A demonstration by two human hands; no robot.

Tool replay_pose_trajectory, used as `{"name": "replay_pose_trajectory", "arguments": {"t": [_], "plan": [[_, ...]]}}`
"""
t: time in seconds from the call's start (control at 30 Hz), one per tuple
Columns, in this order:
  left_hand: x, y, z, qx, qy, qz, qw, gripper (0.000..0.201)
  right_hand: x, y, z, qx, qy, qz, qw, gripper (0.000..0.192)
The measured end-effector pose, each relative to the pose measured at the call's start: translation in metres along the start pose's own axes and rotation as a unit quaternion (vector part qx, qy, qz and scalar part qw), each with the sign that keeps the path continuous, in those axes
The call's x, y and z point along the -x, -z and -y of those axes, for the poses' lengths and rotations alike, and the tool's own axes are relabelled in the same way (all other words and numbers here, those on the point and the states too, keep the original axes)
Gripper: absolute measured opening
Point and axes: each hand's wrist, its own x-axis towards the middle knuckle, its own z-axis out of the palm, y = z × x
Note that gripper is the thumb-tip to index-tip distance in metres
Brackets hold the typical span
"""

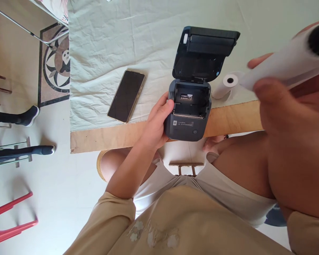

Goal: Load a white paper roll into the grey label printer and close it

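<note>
My left hand (159, 120) grips a small dark portable printer (186, 124) by its left side, near the table's front edge. The printer's lid (199, 63) is swung up, and its paper bay (191, 95) shows a label and no roll inside. Close to the camera on the right, my right hand (284, 109) is closed around a white paper roll (287, 58) with a black core, its loose edge near my thumb. A second white paper roll (224, 86) stands on the cloth just right of the printer.
A phone (126, 95) with a dark screen lies on the pale cloth (101, 46) left of the printer. The wooden table edge (103, 136) runs in front of my lap. On the floor at left are a red stool (13, 219) and another person's legs (16, 117).
</note>
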Motion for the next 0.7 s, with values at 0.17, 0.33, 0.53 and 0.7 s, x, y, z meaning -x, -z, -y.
{"name": "replay_pose_trajectory", "arguments": {"t": [0.17, 0.33, 0.53, 0.7], "plan": [[0.003, -0.001, 0.0, -0.017, -0.006, -0.006, 1.0, 0.048, 0.012, -0.03, 0.036, 0.095, 0.068, 0.14, 0.983, 0.029], [0.006, -0.001, 0.0, -0.007, -0.002, 0.01, 1.0, 0.033, 0.011, -0.04, 0.037, 0.221, 0.111, 0.181, 0.952, 0.017], [0.005, -0.002, 0.002, -0.021, -0.001, -0.014, 1.0, 0.047, 0.013, -0.039, 0.035, 0.19, 0.191, 0.153, 0.951, 0.016], [0.002, 0.008, 0.002, 0.03, -0.008, 0.019, 0.999, 0.033, 0.031, -0.049, 0.039, 0.149, 0.286, 0.154, 0.934, 0.013]]}}
